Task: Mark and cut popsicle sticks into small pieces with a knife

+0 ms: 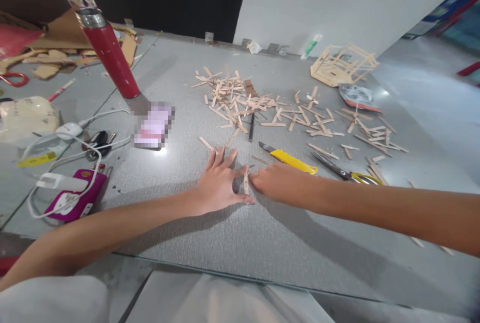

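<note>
My left hand (219, 183) lies flat on the grey floor mat (225, 243) with its fingers spread. Between thumb and index finger sits a short wooden stick piece (246, 181). My right hand (279, 183) rests beside it, fingers curled, with its fingertips touching that stick piece. A yellow utility knife (290, 159) lies just beyond the right hand. Yellow-handled scissors (347, 173) lie to its right. A pile of wooden sticks (236, 100) is spread further back.
A stick-frame model (343, 65) stands at the back right. A red bottle (108, 53) stands at the back left beside a phone (153, 125). Chargers, cables and a purple device (75, 198) lie at the left. Cardboard scraps (48, 58) lie far left.
</note>
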Available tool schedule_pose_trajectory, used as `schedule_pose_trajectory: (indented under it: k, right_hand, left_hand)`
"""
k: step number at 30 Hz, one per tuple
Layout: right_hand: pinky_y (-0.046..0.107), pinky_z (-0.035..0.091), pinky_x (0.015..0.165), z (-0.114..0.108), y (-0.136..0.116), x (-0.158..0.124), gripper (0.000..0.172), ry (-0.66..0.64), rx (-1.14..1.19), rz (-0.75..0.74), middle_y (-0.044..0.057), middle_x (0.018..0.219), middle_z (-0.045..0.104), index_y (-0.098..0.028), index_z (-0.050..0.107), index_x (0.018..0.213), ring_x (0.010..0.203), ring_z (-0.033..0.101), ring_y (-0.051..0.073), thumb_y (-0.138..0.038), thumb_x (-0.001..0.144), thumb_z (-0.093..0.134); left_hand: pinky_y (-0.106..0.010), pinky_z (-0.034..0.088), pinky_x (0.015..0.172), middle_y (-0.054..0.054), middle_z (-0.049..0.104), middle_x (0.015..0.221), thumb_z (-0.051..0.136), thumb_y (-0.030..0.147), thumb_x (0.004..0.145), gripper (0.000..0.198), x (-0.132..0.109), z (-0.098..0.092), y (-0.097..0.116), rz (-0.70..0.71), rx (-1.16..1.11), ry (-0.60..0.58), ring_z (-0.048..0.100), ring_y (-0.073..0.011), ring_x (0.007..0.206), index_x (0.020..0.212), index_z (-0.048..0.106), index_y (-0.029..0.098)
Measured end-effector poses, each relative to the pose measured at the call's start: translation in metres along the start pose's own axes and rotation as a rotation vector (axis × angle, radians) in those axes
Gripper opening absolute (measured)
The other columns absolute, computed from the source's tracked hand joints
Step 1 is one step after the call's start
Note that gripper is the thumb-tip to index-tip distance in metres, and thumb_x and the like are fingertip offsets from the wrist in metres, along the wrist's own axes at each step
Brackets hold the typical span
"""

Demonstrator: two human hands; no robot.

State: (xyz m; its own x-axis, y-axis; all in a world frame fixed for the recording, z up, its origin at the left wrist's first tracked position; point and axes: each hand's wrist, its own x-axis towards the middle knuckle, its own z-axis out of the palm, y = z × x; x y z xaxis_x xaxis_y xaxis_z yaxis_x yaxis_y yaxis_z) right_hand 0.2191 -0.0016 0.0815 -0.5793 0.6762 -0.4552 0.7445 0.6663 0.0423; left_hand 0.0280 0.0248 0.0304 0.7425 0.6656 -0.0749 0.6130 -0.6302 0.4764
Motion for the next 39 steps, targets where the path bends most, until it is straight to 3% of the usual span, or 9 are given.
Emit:
schedule_pose_trajectory:
  k: [6, 14, 18, 20, 23, 26, 39]
  right_hand:
    - [0.031, 0.031, 0.054, 0.002, 0.002, -0.005, 0.031, 0.013, -0.128, 0.030, 0.008, 0.076, 0.071, -0.009, 0.068, 0.117, 0.059, 0.063, 0.019, -0.007, 0.089, 0.055]
    - [0.032, 0.020, 0.053, 0.007, 0.009, -0.014, 0.018, 0.051, -0.163, 0.036, 0.006, 0.083, 0.071, -0.016, 0.069, 0.094, 0.062, 0.061, 0.015, -0.005, 0.089, 0.056]
    - [0.031, 0.020, 0.051, 0.006, 0.015, -0.031, 0.025, 0.132, -0.144, 0.159, 0.002, 0.071, 0.068, -0.019, 0.067, 0.102, 0.055, 0.056, 0.014, -0.005, 0.092, 0.049]
    - [0.031, 0.022, 0.049, 0.010, 0.018, -0.037, 0.024, 0.193, -0.103, 0.205, 0.003, 0.077, 0.069, -0.018, 0.065, 0.106, 0.055, 0.056, 0.014, -0.008, 0.096, 0.045]
    - [0.029, 0.026, 0.051, 0.018, 0.016, -0.045, 0.033, 0.247, -0.013, 0.146, 0.003, 0.085, 0.071, -0.019, 0.064, 0.107, 0.062, 0.061, 0.013, 0.000, 0.092, 0.042]
    - [0.029, 0.028, 0.053, 0.023, 0.011, -0.048, 0.043, 0.271, 0.033, 0.096, 0.000, 0.081, 0.069, -0.022, 0.064, 0.109, 0.065, 0.063, 0.012, 0.006, 0.085, 0.042]
    - [0.031, 0.030, 0.053, 0.026, 0.015, -0.038, 0.044, 0.359, -0.075, 0.002, -0.002, 0.070, 0.065, -0.017, 0.068, 0.111, 0.055, 0.060, 0.013, 0.007, 0.079, 0.050]
  left_hand:
    - [-0.070, 0.011, 0.123, -0.016, 0.021, 0.169, 0.072, 0.072, 0.080, 0.081, -0.002, -0.003, 0.002, 0.002, -0.002, -0.008, 0.003, -0.0489, 0.156, 0.145, 0.059, 0.027]
    - [-0.069, 0.013, 0.123, -0.018, 0.024, 0.168, 0.076, 0.070, 0.078, 0.084, -0.002, -0.004, 0.004, -0.002, 0.014, -0.004, 0.006, -0.0490, 0.155, 0.147, 0.057, 0.025]
    - [-0.069, 0.013, 0.123, -0.019, 0.022, 0.168, 0.075, 0.071, 0.078, 0.087, -0.002, -0.004, 0.003, 0.001, -0.006, -0.009, 0.004, -0.0485, 0.155, 0.148, 0.056, 0.022]
    - [-0.070, 0.015, 0.123, -0.018, 0.023, 0.168, 0.075, 0.071, 0.078, 0.087, -0.002, -0.004, 0.002, 0.005, -0.032, -0.001, 0.004, -0.0486, 0.155, 0.148, 0.056, 0.022]
    - [-0.070, 0.016, 0.122, -0.018, 0.024, 0.168, 0.075, 0.072, 0.077, 0.088, -0.002, -0.002, 0.001, 0.007, -0.050, 0.011, 0.003, -0.0489, 0.155, 0.147, 0.057, 0.023]
    - [-0.070, 0.016, 0.123, -0.018, 0.025, 0.168, 0.075, 0.074, 0.075, 0.089, -0.002, 0.000, -0.001, 0.015, -0.043, 0.014, 0.004, -0.0486, 0.156, 0.147, 0.058, 0.024]
    - [-0.070, 0.014, 0.124, -0.016, 0.023, 0.169, 0.069, 0.079, 0.076, 0.089, -0.002, 0.002, -0.002, 0.009, -0.068, 0.002, 0.002, -0.0475, 0.156, 0.146, 0.058, 0.025]
